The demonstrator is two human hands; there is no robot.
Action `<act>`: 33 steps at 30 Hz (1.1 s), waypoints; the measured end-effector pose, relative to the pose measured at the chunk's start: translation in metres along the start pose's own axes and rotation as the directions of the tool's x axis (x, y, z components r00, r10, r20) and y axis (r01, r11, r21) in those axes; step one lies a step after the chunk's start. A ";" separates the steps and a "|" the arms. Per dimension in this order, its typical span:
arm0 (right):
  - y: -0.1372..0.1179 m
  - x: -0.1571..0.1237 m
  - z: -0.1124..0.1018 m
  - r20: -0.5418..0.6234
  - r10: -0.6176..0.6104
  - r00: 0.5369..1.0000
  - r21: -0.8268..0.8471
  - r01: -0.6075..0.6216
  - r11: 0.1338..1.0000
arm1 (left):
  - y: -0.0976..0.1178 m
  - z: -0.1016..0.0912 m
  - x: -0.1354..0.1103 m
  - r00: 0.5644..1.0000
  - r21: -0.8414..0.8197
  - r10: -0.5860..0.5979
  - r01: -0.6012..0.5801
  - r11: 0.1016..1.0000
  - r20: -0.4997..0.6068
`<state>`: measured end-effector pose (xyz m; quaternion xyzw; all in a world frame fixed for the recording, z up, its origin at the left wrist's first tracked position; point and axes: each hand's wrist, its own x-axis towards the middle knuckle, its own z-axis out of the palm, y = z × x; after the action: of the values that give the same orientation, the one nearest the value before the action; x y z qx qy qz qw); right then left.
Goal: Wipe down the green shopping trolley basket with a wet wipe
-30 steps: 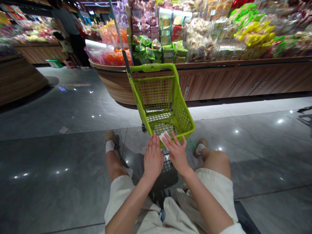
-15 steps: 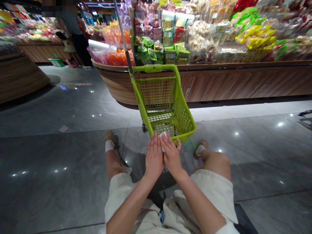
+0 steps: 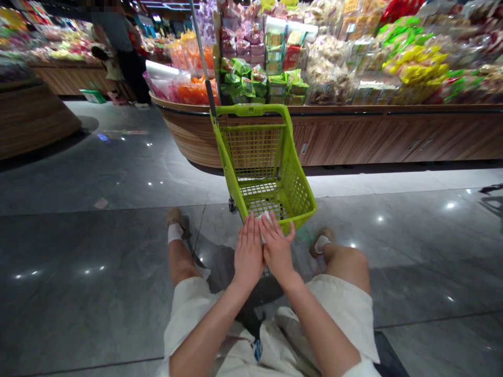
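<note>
A green shopping basket cart (image 3: 302, 180) stands in front of me, with a grey pole rising from its far left corner. Both hands meet at its near rim. My left hand (image 3: 249, 252) lies there with its fingers stretched out and close together. Beside it, my right hand (image 3: 279, 252) presses a crumpled white tissue (image 3: 268, 215) against the rim, its outer finger spread to the side. The palms and most of the tissue are hidden beneath the hands. Nothing lies on the visible part of the cart's lattice floor.
Behind the cart runs a wooden display counter (image 3: 346, 133) stacked with bagged goods. A curved wooden stand (image 3: 33, 118) is at the left. A person in dark trousers (image 3: 131, 73) stands at the back left near a green container (image 3: 93, 96). The floor is grey tile.
My hands stay at the cart's near rim, with the right outer finger lifted a little more. The view has shifted slightly; the cart has not visibly moved.
</note>
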<state>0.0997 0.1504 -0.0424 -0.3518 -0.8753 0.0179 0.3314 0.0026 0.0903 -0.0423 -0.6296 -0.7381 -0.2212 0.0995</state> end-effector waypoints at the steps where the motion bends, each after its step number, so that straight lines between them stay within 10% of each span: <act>1: 0.002 -0.001 -0.003 0.010 -0.022 1.000 0.009 0.022 1.000 | -0.002 0.000 0.000 1.000 0.004 0.016 -0.016 1.000 0.004; 9: 0.108 -0.022 -0.027 -0.225 0.319 0.921 -0.110 -0.349 0.931 | -0.004 -0.005 -0.001 1.000 0.008 0.028 -0.028 1.000 0.002; 17: -0.004 -0.012 -0.003 -0.022 -0.002 1.000 0.011 0.002 1.000 | 0.001 0.000 0.000 1.000 -0.003 0.009 -0.009 1.000 -0.029; 21: 0.035 -0.019 -0.016 -0.024 -0.003 1.000 -0.049 0.002 0.999 | -0.007 -0.002 -0.001 1.000 0.031 0.028 -0.028 0.999 -0.001; 26: 0.110 -0.025 -0.037 -0.163 0.271 0.949 -0.177 -0.298 0.938 | -0.001 -0.005 0.000 1.000 0.028 0.027 -0.027 0.999 0.003; 33: 0.019 -0.009 -0.008 -0.066 0.174 0.982 -0.011 -0.176 0.984 | 0.009 0.001 0.002 1.000 0.017 -0.009 0.009 1.000 -0.002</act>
<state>0.1206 0.1571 -0.0465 -0.4305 -0.8299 0.0283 0.3539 0.0108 0.0931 -0.0404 -0.6252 -0.7427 -0.2159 0.1048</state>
